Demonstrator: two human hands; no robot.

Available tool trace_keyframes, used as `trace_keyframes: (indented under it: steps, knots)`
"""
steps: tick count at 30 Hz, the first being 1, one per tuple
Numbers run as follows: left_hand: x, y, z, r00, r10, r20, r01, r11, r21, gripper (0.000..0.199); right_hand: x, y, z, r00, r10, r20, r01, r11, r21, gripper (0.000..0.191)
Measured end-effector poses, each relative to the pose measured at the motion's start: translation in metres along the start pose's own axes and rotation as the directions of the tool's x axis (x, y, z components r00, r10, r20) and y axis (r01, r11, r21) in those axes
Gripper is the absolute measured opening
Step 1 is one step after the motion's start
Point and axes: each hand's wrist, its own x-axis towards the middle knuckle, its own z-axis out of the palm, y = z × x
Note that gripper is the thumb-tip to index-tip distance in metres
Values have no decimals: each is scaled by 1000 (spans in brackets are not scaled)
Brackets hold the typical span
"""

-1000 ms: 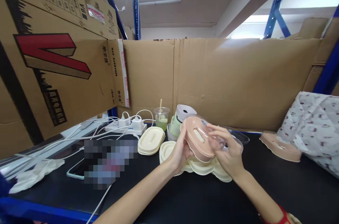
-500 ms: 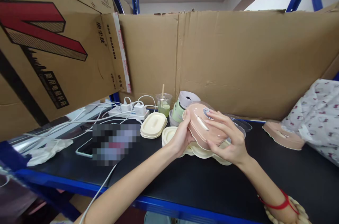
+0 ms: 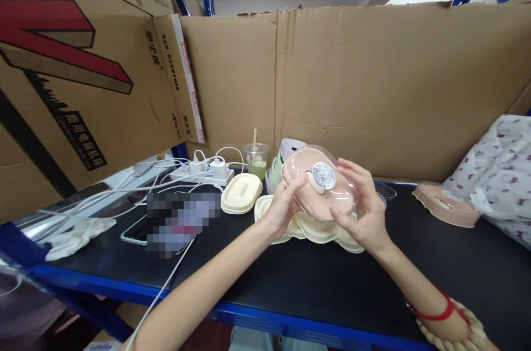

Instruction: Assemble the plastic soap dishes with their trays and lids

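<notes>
Above the cream trays [image 3: 317, 232], your left hand [image 3: 281, 211] and right hand [image 3: 365, 217] hold the pink case [image 3: 326, 199] in their fingers; loosely pinched, glossy plastic could slip.

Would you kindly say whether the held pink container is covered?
Covered: a clear cover lies over the pink container, its glossy rim showing past the edge. Sealed or not, I cannot tell.

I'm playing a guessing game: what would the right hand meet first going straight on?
Probably the pink container; the right hand seems to be touching it, though depth is unclear.
</notes>
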Motion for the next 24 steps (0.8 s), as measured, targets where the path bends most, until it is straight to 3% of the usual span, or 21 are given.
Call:
trace_keyframes:
  steps: [3, 7, 15, 21, 24]
  knots:
    - [-1, 2, 1, 1000, 28, -5, -28, 1000, -5, 41, 1, 6, 2, 971, 233, 43, -237, 957, 167, 71]
    - [0, 1, 0, 996, 90, 15, -90, 995, 29, 45, 3, 8, 5, 899, 381, 216, -432, 850, 301, 66]
    - [3, 5, -1, 986, 165, -9, -162, 978, 130, 51, 5, 7, 5, 937, 295, 188, -342, 886, 312, 78]
    - [6, 2, -3, 981, 187, -53, -183, 980, 75, 51, 5, 16, 4, 897, 336, 287, -420, 851, 315, 80]
    - [10, 1, -7, 990, 136, -30, -133, 988, 83, 48, 14, 24, -7, 897, 382, 222, -439, 825, 355, 73]
